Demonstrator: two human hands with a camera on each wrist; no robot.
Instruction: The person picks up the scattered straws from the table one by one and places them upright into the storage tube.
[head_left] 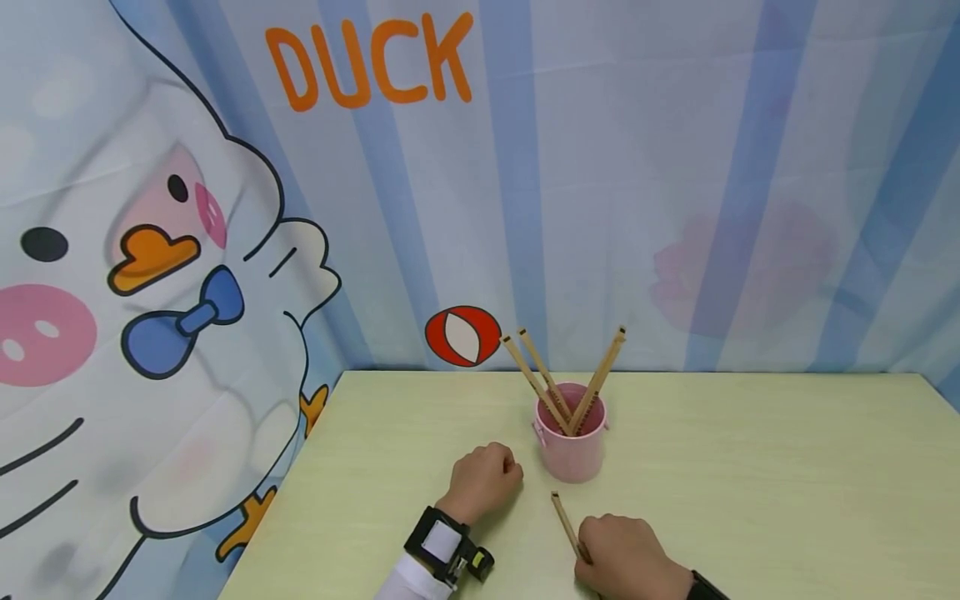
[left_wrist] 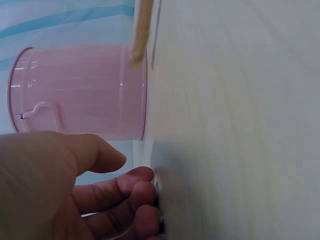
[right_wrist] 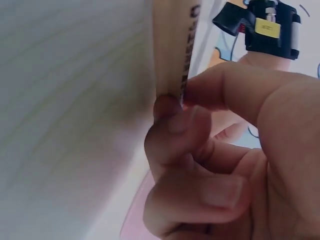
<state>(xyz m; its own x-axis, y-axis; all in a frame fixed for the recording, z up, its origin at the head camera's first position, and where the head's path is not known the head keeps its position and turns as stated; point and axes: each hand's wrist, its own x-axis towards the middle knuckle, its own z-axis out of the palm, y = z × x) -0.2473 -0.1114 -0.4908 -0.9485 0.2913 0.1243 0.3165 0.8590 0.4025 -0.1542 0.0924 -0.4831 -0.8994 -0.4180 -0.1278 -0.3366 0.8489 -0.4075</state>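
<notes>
My right hand (head_left: 628,557) pinches a thin tan wooden stick (head_left: 564,522) low over the table, its far end pointing toward the pink bucket (head_left: 573,460). In the right wrist view, thumb and fingertips hold the stick (right_wrist: 171,50), which has dark lettering along one edge. My left hand (head_left: 483,483) rests loosely curled on the table, left of the bucket and in front of it, with nothing in it. The left wrist view shows the bucket's side (left_wrist: 80,92) just beyond the thumb. Several similar sticks (head_left: 596,383) lean in the bucket.
The pale yellow table (head_left: 765,475) runs back to a blue and white cloth backdrop (head_left: 600,167) with a printed duck on the left. A camera band (head_left: 447,543) is on my left wrist, and a dark band (head_left: 707,586) on the right.
</notes>
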